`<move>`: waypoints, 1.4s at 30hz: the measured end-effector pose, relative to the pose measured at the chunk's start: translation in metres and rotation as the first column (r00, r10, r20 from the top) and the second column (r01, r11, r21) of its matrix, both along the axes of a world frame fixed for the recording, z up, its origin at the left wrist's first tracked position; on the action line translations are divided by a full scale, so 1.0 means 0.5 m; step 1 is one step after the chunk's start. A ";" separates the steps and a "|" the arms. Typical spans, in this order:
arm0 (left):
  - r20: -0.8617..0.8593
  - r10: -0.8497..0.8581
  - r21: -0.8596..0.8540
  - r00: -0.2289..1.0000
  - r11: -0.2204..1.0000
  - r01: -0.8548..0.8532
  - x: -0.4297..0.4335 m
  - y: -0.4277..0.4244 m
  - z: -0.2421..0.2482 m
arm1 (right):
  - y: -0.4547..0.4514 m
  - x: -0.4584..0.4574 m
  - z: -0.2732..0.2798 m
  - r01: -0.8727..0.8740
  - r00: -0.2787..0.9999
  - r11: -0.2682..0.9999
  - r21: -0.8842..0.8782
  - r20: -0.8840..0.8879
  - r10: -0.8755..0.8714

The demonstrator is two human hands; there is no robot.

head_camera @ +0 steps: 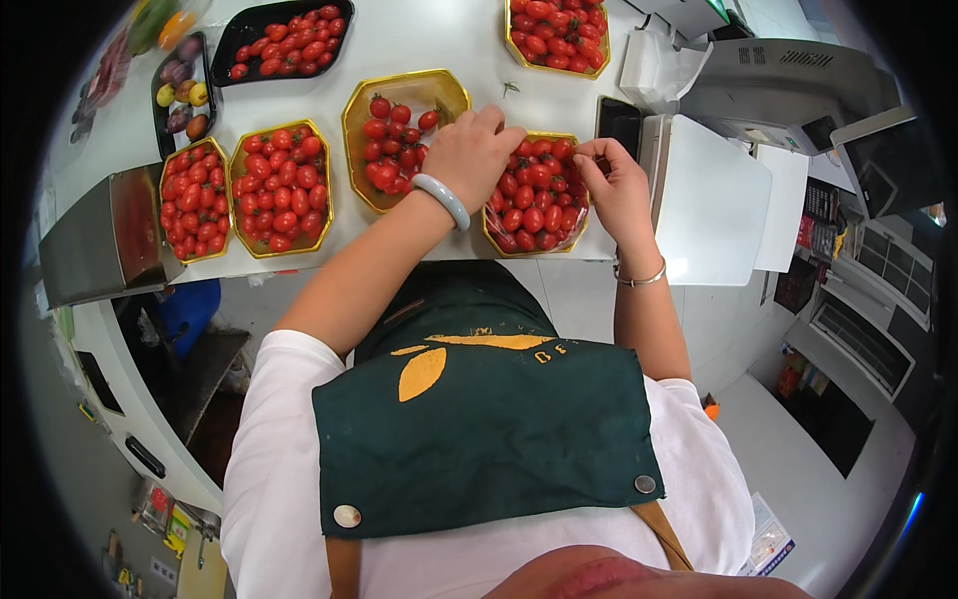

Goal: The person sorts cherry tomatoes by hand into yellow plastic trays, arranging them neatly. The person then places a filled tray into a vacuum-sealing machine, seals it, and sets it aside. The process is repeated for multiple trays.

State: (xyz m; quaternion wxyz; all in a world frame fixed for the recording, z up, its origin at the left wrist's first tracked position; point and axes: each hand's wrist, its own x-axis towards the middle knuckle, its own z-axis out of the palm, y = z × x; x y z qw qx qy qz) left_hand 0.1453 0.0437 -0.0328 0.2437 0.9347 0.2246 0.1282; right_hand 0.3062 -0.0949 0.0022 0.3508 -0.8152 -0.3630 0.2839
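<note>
A gold-rimmed tray heaped with cherry tomatoes (533, 198) sits at the counter's front edge, with clear film showing over its lower part. My left hand (473, 153) reaches over the tray's upper left rim, fingers bent; what its fingertips hold cannot be made out. At the upper right rim, my right hand (615, 176) has thumb and forefinger pinched together, seemingly on the film's edge. Left of these, a larger gold tray (359, 97) is partly filled with cherry tomatoes, some hidden behind my left hand and forearm.
Two full tomato trays (281, 191) stand side by side at left, beside a metal box (112, 232). Behind are a black tray of tomatoes (288, 45), a black tray of mixed fruit (183, 97) and another gold tray (557, 34). A dark phone-like object (618, 127) lies beside a white-topped machine (711, 202).
</note>
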 end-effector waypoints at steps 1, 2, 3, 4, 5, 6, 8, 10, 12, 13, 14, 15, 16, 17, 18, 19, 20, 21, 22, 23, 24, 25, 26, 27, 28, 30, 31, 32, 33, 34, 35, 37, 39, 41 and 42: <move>-0.026 -0.005 0.004 1.000 1.000 0.005 0.002 0.003 -0.001 | -0.003 0.003 0.001 0.024 1.000 0.998 -0.053 -0.007 -0.025; -0.003 -0.016 0.000 1.000 1.000 0.016 0.003 0.005 -0.002 | -0.004 0.002 0.000 -0.131 0.984 0.991 0.033 0.130 0.126; 0.017 -0.026 -0.005 1.000 1.000 0.026 0.002 0.007 -0.003 | -0.003 -0.006 -0.002 -0.230 0.944 0.973 0.021 0.246 0.218; 0.036 -0.036 -0.010 0.999 0.999 0.036 0.000 0.010 -0.004 | -0.003 -0.017 -0.004 -0.321 0.880 0.947 -0.011 0.367 0.303; 0.064 -0.045 -0.022 0.997 0.999 0.046 -0.001 0.011 -0.004 | 0.001 -0.031 -0.008 -0.334 0.852 0.940 -0.076 0.402 0.335; 0.091 -0.054 -0.035 0.994 0.998 0.058 -0.003 0.012 -0.004 | 0.005 -0.041 -0.009 -0.326 0.854 0.935 -0.142 0.379 0.356; 0.173 -0.041 -0.079 0.984 0.995 0.055 -0.010 0.016 -0.002 | 0.008 -0.046 -0.007 -0.318 0.884 0.941 -0.119 0.322 0.340; 0.264 0.007 -0.152 0.965 0.988 0.035 -0.018 0.019 -0.001 | 0.007 -0.037 -0.001 -0.264 0.942 0.964 -0.025 0.209 0.263; 0.243 0.160 -0.200 0.957 0.973 -0.112 -0.045 0.039 0.003 | 0.002 -0.006 0.009 -0.225 0.933 0.974 -0.023 0.284 0.222; 0.253 0.231 -0.215 0.940 0.960 -0.178 -0.063 0.051 0.005 | 0.000 0.008 0.014 -0.206 0.914 0.977 -0.061 0.344 0.214; 0.200 0.261 -0.212 0.944 0.953 -0.218 -0.082 0.067 0.008 | 0.000 0.017 0.016 -0.236 0.883 0.968 -0.086 0.396 0.250; 0.179 0.289 -0.198 0.940 0.947 -0.253 -0.103 0.085 0.011 | 0.006 0.023 0.015 -0.297 0.854 0.948 -0.119 0.412 0.319; 0.124 0.335 -0.205 0.934 0.929 -0.307 -0.115 0.095 0.012 | 0.014 0.029 0.015 -0.357 0.819 0.922 -0.151 0.425 0.386; 0.157 0.310 -0.140 0.938 0.947 -0.289 -0.120 0.094 0.012 | 0.021 0.030 0.016 -0.398 0.788 0.890 -0.222 0.414 0.456; 0.156 0.302 -0.098 0.941 0.952 -0.289 -0.125 0.092 0.014 | 0.028 0.028 0.017 -0.392 0.794 0.902 -0.181 0.428 0.431; 0.128 0.303 -0.071 0.944 0.953 -0.296 -0.127 0.090 0.017 | 0.036 0.027 0.022 -0.327 0.892 0.936 -0.129 0.286 0.351; 0.155 0.292 -0.097 0.944 0.955 -0.280 -0.125 0.081 0.021 | 0.040 0.027 0.029 -0.252 0.958 0.959 -0.130 0.106 0.266; 0.201 0.266 -0.162 0.943 0.958 -0.236 -0.117 0.068 0.026 | 0.042 0.024 0.036 -0.176 0.983 0.973 -0.150 -0.079 0.166; 0.247 0.242 -0.223 0.938 0.957 -0.188 -0.107 0.056 0.032 | 0.043 0.017 0.043 -0.166 0.949 0.986 -0.034 -0.276 0.150; 0.291 0.222 -0.283 0.930 0.949 -0.138 -0.096 0.043 0.040 | 0.042 0.010 0.049 -0.132 0.874 0.988 0.078 -0.461 0.153; 0.352 0.190 -0.337 0.917 0.939 -0.065 -0.086 0.027 0.050 | 0.042 0.002 0.055 -0.075 0.764 0.983 0.167 -0.624 0.165; 0.409 0.164 -0.386 0.898 0.922 0.008 -0.076 0.010 0.059 | 0.042 -0.006 0.058 -0.042 0.692 0.977 0.208 -0.700 0.179; 0.468 0.145 -0.433 0.872 0.898 0.082 -0.068 -0.003 0.067 | 0.042 -0.017 0.059 -0.005 0.613 0.973 0.232 -0.768 0.186; 0.489 0.149 -0.448 0.859 0.888 0.101 -0.062 -0.013 0.074 | 0.043 -0.027 0.059 0.031 0.523 0.968 0.248 -0.830 0.196; 0.512 0.156 -0.466 0.845 0.877 0.120 -0.057 -0.021 0.080 | 0.043 -0.037 0.058 0.031 0.502 0.964 0.265 -0.838 0.214; 0.565 0.160 -0.436 0.809 0.891 0.129 -0.053 -0.024 0.085 | 0.041 -0.055 0.056 0.054 0.453 0.971 0.233 -0.872 0.185; 0.553 0.177 -0.453 0.814 0.884 0.116 -0.054 -0.023 0.085 | 0.039 -0.062 0.055 0.067 0.426 0.973 0.221 -0.888 0.172; 0.539 0.193 -0.470 0.820 0.877 0.103 -0.057 -0.020 0.084 | 0.039 -0.074 0.051 0.073 0.481 0.981 0.178 -0.868 0.122; 0.525 0.209 -0.487 0.825 0.869 0.090 -0.059 -0.018 0.083 | 0.038 -0.078 0.051 0.086 0.455 0.983 0.165 -0.884 0.108; 0.509 0.227 -0.507 0.830 0.858 0.076 -0.062 -0.017 0.083 | 0.038 -0.083 0.051 0.101 0.433 0.985 0.137 -0.898 0.081; 0.493 0.245 -0.527 0.834 0.847 0.063 -0.065 -0.015 0.082 | 0.038 -0.085 0.051 0.120 0.409 0.988 0.097 -0.912 0.040; 0.473 0.264 -0.536 0.840 0.843 0.036 -0.070 -0.013 0.082 | 0.038 -0.087 0.055 0.089 0.430 0.992 0.090 -0.902 0.043; 0.466 0.266 -0.514 0.844 0.858 0.013 -0.073 -0.011 0.084 | 0.038 -0.088 0.058 0.057 0.444 0.994 0.088 -0.894 0.053; 0.440 0.264 -0.520 0.858 0.854 0.004 -0.075 -0.011 0.086 | 0.040 -0.089 0.062 0.024 0.462 0.995 0.093 -0.884 0.071; 0.428 0.263 -0.521 0.864 0.854 -0.002 -0.077 -0.012 0.088 | 0.041 -0.092 0.063 0.031 0.446 0.995 0.094 -0.892 0.071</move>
